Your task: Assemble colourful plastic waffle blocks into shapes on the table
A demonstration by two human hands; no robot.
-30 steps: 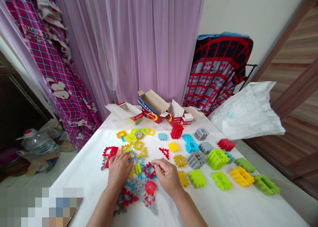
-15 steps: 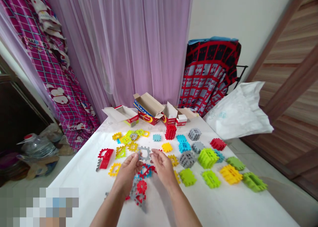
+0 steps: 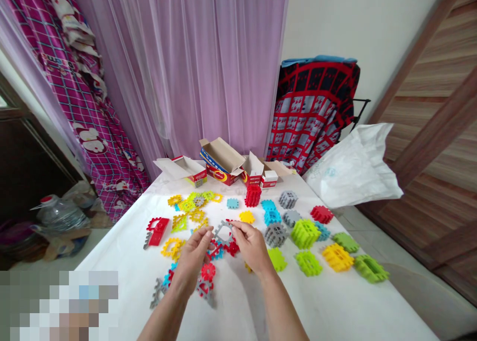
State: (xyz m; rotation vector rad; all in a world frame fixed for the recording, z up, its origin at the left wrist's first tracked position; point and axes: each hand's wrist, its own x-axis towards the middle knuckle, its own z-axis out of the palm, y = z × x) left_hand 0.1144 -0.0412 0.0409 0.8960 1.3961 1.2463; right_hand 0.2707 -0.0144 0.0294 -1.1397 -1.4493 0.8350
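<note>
Right hand [image 3: 253, 245] pinching a gray toothed frame [image 3: 219, 230] between thumb and fingers, above a white-covered table [image 3: 335, 311]; left hand [image 3: 190, 257] at the frame's left edge, fingers bent (whether they grip cannot be told); red piece [image 3: 232, 248] just beyond.

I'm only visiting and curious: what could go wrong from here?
The gray frame is held at its edge by the right hand, so it could slip onto the red pieces nearby. The left forearm passes close to a gray piece and might nudge it. The lime block sits right of that hand; a sideways sweep could jolt it.
</note>
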